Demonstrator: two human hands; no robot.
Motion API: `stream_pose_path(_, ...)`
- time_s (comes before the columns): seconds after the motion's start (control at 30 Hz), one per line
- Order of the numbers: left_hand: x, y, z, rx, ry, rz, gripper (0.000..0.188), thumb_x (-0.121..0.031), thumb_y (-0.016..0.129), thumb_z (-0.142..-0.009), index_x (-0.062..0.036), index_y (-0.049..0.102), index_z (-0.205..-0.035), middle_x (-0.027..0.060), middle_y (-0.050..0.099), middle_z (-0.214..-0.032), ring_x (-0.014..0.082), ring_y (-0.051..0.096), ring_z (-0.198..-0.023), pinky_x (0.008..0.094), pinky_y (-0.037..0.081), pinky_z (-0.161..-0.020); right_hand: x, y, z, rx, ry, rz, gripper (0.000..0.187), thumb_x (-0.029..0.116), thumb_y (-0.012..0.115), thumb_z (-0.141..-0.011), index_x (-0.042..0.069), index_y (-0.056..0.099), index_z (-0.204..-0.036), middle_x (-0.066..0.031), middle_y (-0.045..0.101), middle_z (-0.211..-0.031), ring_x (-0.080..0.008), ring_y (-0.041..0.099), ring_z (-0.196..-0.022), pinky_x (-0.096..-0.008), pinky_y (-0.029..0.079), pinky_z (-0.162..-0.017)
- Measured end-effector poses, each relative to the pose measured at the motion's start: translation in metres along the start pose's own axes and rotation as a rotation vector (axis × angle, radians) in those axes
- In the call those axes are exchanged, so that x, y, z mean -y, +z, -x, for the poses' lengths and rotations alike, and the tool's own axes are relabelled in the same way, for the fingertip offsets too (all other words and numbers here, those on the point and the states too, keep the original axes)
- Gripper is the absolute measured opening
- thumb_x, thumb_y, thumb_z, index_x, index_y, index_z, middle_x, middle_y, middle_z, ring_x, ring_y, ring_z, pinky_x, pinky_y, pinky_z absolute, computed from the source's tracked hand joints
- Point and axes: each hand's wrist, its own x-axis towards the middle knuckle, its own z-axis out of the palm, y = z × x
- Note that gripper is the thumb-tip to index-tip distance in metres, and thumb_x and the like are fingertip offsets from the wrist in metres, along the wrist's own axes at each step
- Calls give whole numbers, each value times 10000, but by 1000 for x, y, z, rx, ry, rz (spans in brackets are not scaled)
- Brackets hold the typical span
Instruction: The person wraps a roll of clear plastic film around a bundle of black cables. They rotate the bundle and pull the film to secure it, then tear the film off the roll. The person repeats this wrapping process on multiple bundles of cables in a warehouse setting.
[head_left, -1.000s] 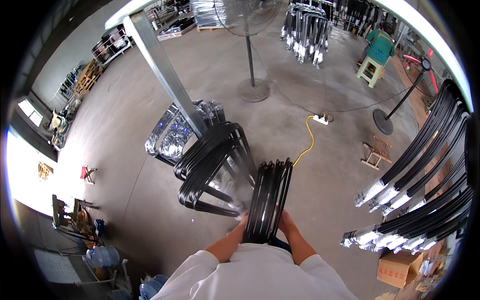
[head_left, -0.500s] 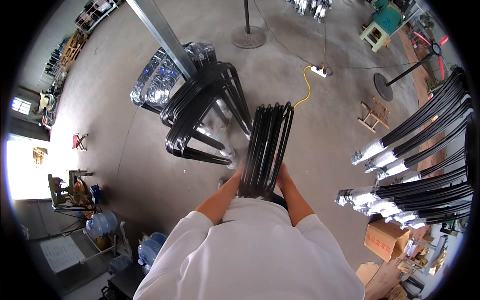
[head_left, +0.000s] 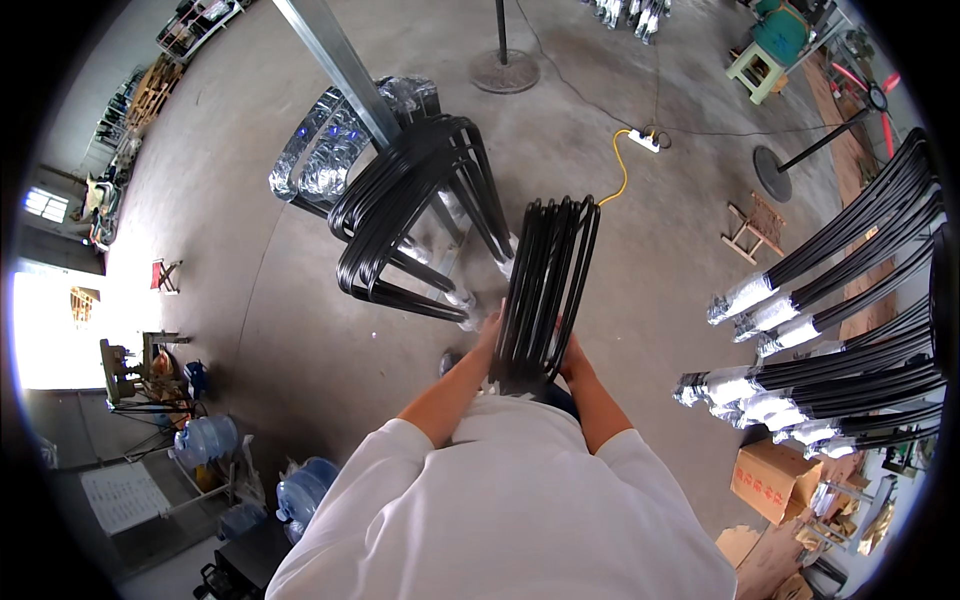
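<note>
A bundle of black bent metal tubes (head_left: pixel 545 285), several U-shaped pieces side by side, is held upright against my front. My left hand (head_left: pixel 492 330) is closed on its left side and my right hand (head_left: pixel 572 358) on its right; the fingertips are partly hidden by the tubes. Just ahead and to the left, a stack of similar black tube frames (head_left: pixel 400 210) hangs around a metal rack post (head_left: pixel 345 70), the tube ends wrapped in clear film. Behind that stack sit film-wrapped black pieces (head_left: pixel 330 145).
More black tube bundles (head_left: pixel 840 270) with wrapped ends line the right side, above a cardboard box (head_left: pixel 770 480). A yellow cord (head_left: pixel 624 170) runs to a white power strip (head_left: pixel 645 140) on the floor. A small wooden stool (head_left: pixel 755 228) and water jugs (head_left: pixel 305 490) stand farther off.
The floor and racks have shifted slightly rightward in the view. The bundle in my hands stands a little farther right and higher; both hands still hold it.
</note>
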Motion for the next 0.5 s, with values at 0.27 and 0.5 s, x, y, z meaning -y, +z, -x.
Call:
stream_pose_path(0.27, -51, 20, 44, -61, -169, 373, 87, -96, 521, -844, -89, 558, -766, 14, 554, -606, 110, 531, -495, 241, 424, -434, 3, -12, 0, 29, -49, 8, 471, 422, 435, -854, 34, 526, -1105, -100, 607, -987, -218, 610, -849, -357, 521, -722)
stream_pose_path(0.5, -24, 12, 57, -208, 16, 140, 167, -163, 454, -901, -104, 517, -759, -27, 502, -652, 69, 482, -581, 223, 408, -531, -3, -49, -9, 80, 7, -13, 482, 465, 434, -847, 68, 527, -1106, -80, 612, -960, -207, 607, -821, -341, 517, -694)
